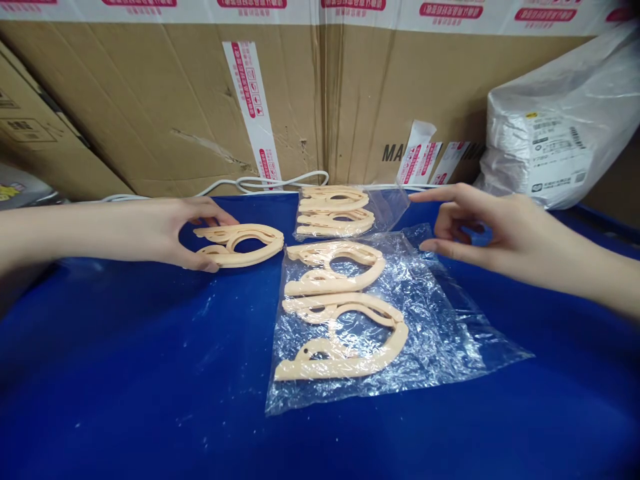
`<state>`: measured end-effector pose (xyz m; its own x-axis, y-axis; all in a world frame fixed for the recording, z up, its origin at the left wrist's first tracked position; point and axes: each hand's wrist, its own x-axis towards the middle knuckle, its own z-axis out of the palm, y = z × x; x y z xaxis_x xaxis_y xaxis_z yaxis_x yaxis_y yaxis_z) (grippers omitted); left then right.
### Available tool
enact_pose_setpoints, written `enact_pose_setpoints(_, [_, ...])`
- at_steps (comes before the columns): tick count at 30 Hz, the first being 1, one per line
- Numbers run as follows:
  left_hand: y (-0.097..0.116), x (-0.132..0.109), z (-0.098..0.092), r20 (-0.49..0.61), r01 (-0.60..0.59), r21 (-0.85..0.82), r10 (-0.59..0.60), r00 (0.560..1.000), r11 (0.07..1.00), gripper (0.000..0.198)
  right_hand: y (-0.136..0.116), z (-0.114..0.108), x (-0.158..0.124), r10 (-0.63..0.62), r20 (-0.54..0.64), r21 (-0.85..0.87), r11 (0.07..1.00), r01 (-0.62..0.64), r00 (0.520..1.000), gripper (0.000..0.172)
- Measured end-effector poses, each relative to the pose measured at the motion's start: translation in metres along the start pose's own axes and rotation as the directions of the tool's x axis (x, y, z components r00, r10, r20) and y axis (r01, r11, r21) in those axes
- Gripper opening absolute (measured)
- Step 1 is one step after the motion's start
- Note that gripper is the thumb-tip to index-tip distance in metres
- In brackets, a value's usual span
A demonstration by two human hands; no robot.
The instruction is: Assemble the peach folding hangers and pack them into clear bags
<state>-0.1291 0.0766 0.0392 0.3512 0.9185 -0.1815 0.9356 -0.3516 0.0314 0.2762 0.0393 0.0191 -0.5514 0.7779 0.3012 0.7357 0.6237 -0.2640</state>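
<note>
My left hand point(193, 230) is closed around the left end of a cream folding clothes hanger point(265, 253), which is folded up at the blue surface. Right of it, a clear plastic bag point(430, 333) lies flat with two folded hangers point(370, 365) inside, one in front of the other. Behind that bag sits a smaller-looking clear bag point(385, 207) holding more folded cream hangers point(345, 220). My right hand point(475, 223) hovers at the right, thumb and index finger apart, nothing between them. Its index fingertip is close to the rear bag's edge; I cannot tell whether they touch.
Large cardboard boxes point(175, 100) with red-and-white tape stand along the back of the blue table point(125, 373). A white cable point(280, 181) runs at their base. On the right, a white plastic-wrapped package point(555, 140) with a label rests near the back edge.
</note>
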Motion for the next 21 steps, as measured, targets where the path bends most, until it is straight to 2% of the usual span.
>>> enact_pose_setpoints(3, [0.002,-0.003,-0.004,-0.104,-0.055,-0.038,0.051,0.993,0.998,0.055,0.000,-0.002,0.000,0.006,-0.169,-0.029,1.000,-0.011,0.986,0.045])
enact_pose_setpoints(6, [0.007,-0.005,-0.009,-0.236,-0.140,-0.069,0.121,0.964,0.988,0.058,-0.002,-0.001,-0.002,0.022,-0.298,-0.033,0.999,-0.033,0.954,0.039])
enact_pose_setpoints(8, [0.018,-0.007,-0.010,-0.345,-0.210,-0.071,0.173,0.922,0.975,0.061,-0.005,0.001,-0.003,0.017,-0.353,-0.016,1.000,-0.025,0.935,0.037])
enact_pose_setpoints(10, [0.037,-0.009,-0.006,-0.457,-0.321,-0.062,0.259,0.851,0.945,0.059,-0.011,0.003,-0.004,-0.032,-0.375,-0.012,0.999,0.030,0.927,0.037])
enact_pose_setpoints(12, [0.062,-0.013,0.004,-0.535,-0.443,-0.064,0.344,0.772,0.894,0.055,-0.020,0.006,-0.006,-0.126,-0.340,-0.021,0.992,0.127,0.932,0.038])
enact_pose_setpoints(14, [0.087,-0.017,0.016,-0.569,-0.536,-0.095,0.396,0.721,0.839,0.056,-0.031,0.010,-0.009,-0.213,-0.258,-0.010,0.976,0.218,0.942,0.043])
enact_pose_setpoints(17, [0.114,-0.023,0.032,-0.542,-0.592,-0.123,0.446,0.712,0.796,0.061,-0.044,0.016,-0.014,-0.239,-0.141,0.044,0.968,0.248,0.961,0.047])
enact_pose_setpoints(21, [0.131,-0.028,0.042,-0.538,-0.605,-0.151,0.448,0.714,0.782,0.067,-0.052,0.022,-0.020,-0.252,-0.086,0.028,0.966,0.255,0.964,0.046])
